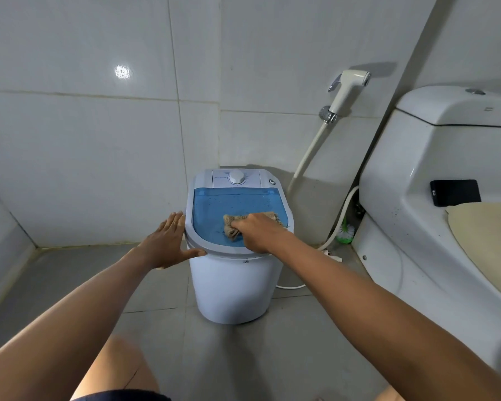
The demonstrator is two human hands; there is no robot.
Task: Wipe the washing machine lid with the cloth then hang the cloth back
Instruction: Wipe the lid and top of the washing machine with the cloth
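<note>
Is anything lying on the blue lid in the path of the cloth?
Nothing visible: the right hand presses the crumpled beige cloth straight onto the translucent blue washing machine lid, whose remaining surface is bare; the left hand rests on the rim.

Right hand (256,234) gripped brown cloth (234,225) on blue lid (211,209). Left hand (168,244) lay flat against washer (232,287) rim, fingers straight.
</note>
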